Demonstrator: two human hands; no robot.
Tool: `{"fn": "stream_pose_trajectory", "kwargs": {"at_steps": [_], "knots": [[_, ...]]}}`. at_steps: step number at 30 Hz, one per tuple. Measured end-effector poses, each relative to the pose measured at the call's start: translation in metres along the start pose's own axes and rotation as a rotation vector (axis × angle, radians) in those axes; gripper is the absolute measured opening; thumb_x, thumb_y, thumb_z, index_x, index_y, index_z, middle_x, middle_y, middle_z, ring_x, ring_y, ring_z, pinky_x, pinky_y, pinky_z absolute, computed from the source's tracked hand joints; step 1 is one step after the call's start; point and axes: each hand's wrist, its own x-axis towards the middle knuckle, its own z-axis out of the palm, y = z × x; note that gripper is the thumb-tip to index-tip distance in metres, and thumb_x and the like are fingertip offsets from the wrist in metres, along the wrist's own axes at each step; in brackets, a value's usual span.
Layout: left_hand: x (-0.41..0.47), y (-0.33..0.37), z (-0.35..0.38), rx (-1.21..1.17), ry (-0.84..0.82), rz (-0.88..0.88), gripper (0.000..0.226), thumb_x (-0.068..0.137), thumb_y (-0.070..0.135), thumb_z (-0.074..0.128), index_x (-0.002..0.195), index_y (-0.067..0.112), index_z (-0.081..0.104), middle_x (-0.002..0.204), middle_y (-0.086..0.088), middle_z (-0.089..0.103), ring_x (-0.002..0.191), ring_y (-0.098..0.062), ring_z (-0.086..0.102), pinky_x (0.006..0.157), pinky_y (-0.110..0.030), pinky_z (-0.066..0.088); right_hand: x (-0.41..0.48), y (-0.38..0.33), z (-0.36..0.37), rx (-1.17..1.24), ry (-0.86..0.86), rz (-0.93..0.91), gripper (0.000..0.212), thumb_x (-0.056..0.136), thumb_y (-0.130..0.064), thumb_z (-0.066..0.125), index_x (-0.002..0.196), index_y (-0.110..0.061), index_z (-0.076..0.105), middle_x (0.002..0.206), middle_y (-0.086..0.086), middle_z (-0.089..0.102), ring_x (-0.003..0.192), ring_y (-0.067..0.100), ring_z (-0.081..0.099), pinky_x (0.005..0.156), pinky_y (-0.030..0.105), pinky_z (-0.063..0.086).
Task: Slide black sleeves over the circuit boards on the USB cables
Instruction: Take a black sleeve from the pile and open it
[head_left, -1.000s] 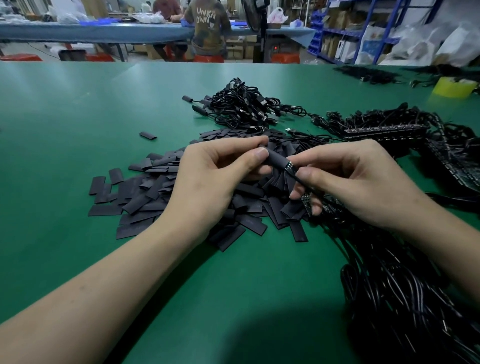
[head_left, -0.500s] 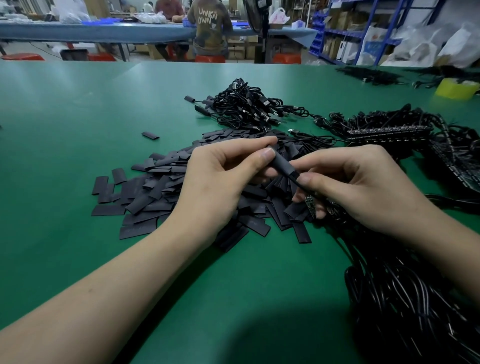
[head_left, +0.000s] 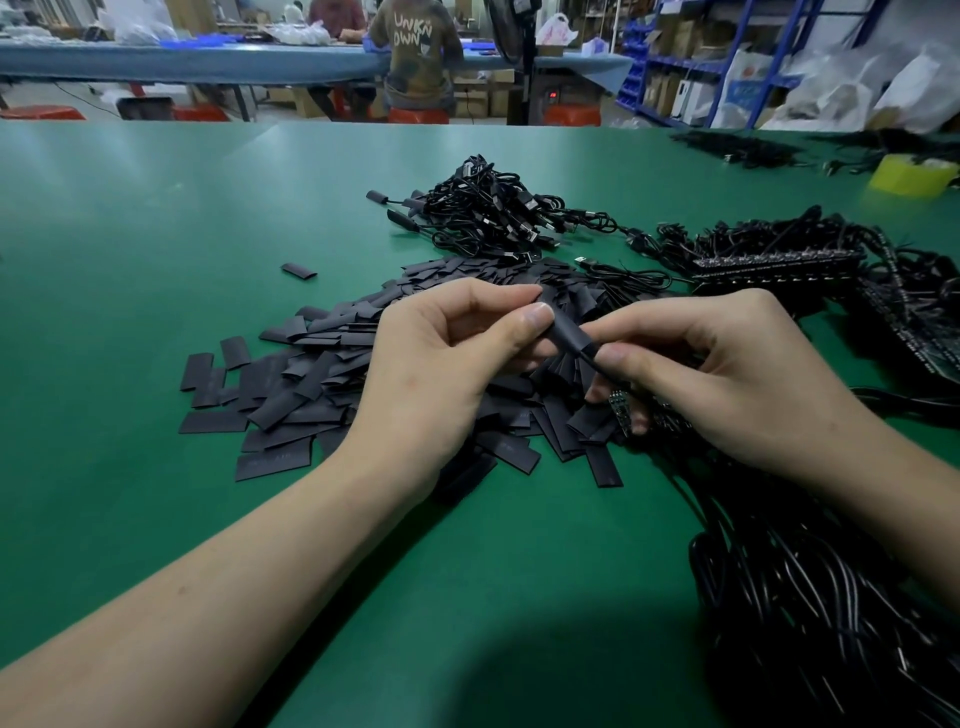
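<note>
Hidden inside: The black sleeve (head_left: 566, 332) is concealing whatever is sitting within it, so I cannot tell how far it is covering a board.
Half hidden: A small circuit board (head_left: 621, 410) is peeking out beneath the right hand (head_left: 727, 384), whose fingers are covering most of it.
Cut off: The cable bundle (head_left: 831, 597) is running off the lower right edge, and both forearms are leaving the bottom edge.
Hard to make out: Dark board strips (head_left: 774, 265) at the far right are blurring into tangled wires.
Left hand: The left hand (head_left: 436, 374) is pinching the sleeve's upper end between thumb and forefinger.
Right hand: It is pinching the thin cable (head_left: 592, 358) just below the sleeve's lower end, the other fingers curling under.
Sleeve position: It is hanging between the two hands, tilting down to the right, above the pile of loose sleeves (head_left: 311, 374).
Pile: It is spreading over the green table (head_left: 156, 234), under and left of the hands.
Farther back: A heap of cables (head_left: 488, 213) is lying well apart from the hands.
</note>
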Motion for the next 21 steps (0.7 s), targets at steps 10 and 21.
{"fn": "stream_pose_trajectory", "kwargs": {"at_steps": [10,21], "knots": [[0.0001,-0.0016,-0.0003,0.027,-0.004,0.006,0.012,0.088,0.002,0.074,0.096,0.01,0.073,0.077,-0.002,0.077,0.069,-0.009,0.072,0.071,-0.019,0.057,-0.0007,-0.0013,0.0016,-0.081,0.036,-0.102,0.028,0.093,-0.024,0.066,0.098,-0.052,0.068,0.081,-0.009,0.076,0.052,0.009,0.069,0.056,0.03,0.056],[0.0002,-0.0025,0.0025,0.215,-0.071,-0.012,0.059,0.06,0.031,0.087,0.116,0.017,0.074,0.092,0.003,0.077,0.085,-0.007,0.072,0.084,-0.019,0.055,-0.0005,-0.0018,-0.0024,-0.434,0.167,-0.162,0.023,0.094,-0.034,0.065,0.106,-0.021,0.079,0.086,-0.011,0.077,0.073,0.006,0.071,0.065,0.038,0.056]]}}
